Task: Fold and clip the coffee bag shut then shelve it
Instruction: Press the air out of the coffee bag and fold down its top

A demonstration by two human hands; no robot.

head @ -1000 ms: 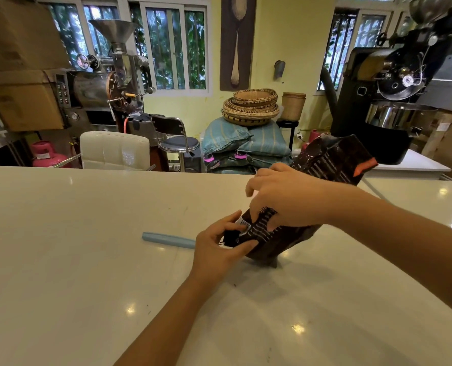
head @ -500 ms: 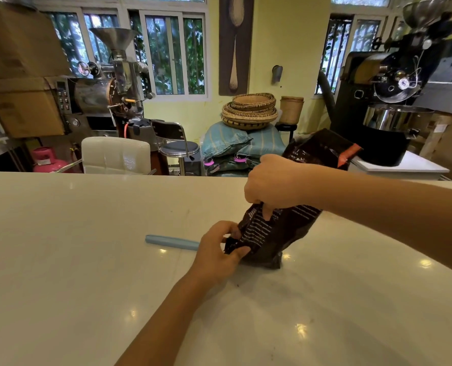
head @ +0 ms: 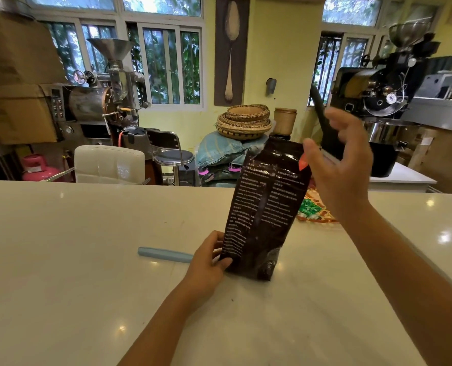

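A dark brown coffee bag (head: 265,207) with white print stands nearly upright on the white counter (head: 74,260), leaning slightly right, its top unfolded. My left hand (head: 209,262) grips the bag's lower left edge. My right hand (head: 341,165) hovers by the bag's top right corner, fingers spread and blurred, its thumb close to the orange tab there. A pale blue clip (head: 165,254) lies flat on the counter, just left of my left hand.
A colourful green and orange packet (head: 313,210) lies on the counter behind the bag. Beyond the counter stand a white chair (head: 109,163), a stool (head: 173,155), two coffee roasters (head: 100,101), stacked baskets (head: 244,120) and sacks.
The bag has been tipped up from a slant to nearly upright. My right hand has left the bag's middle and risen to its top corner, fingers now spread. My left hand stays at the base.
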